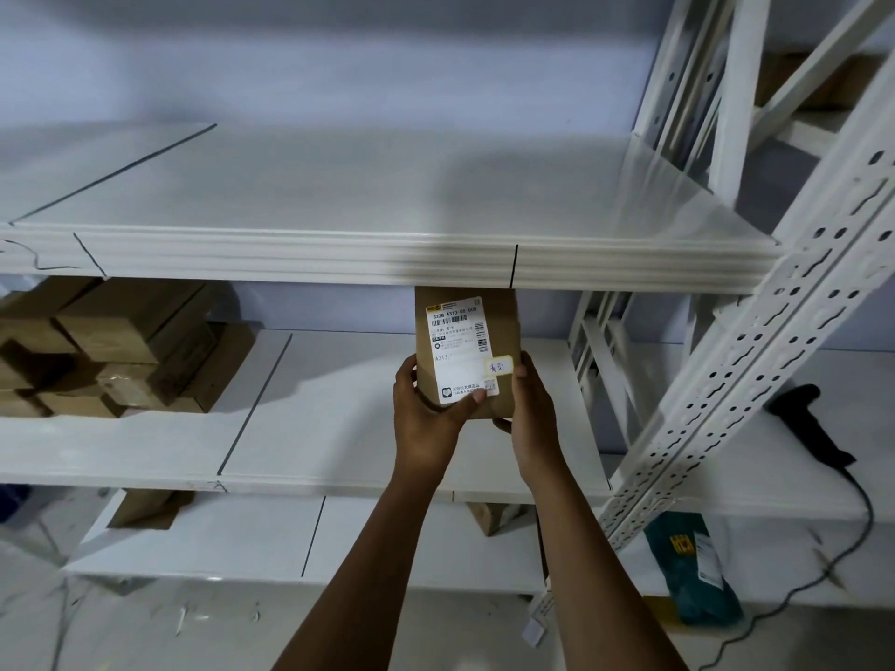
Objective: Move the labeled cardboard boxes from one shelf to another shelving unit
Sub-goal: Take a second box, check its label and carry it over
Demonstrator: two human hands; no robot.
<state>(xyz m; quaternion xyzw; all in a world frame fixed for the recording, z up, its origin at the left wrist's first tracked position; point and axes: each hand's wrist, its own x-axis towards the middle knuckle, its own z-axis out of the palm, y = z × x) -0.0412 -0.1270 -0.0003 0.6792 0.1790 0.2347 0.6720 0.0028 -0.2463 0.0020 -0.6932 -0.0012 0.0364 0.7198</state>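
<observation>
A small brown cardboard box with a white shipping label and a small yellow sticker is held upright in front of the middle shelf. Its top edge is hidden behind the front lip of the upper shelf. My left hand grips its lower left side, thumb lying across the label's bottom. My right hand clasps its lower right side. A stack of several similar cardboard boxes sits at the left end of the middle shelf.
A perforated white upright slants down at the right. A black barcode scanner with a cable lies on the neighbouring shelf. A teal parcel and two cardboard boxes rest on the lower shelf.
</observation>
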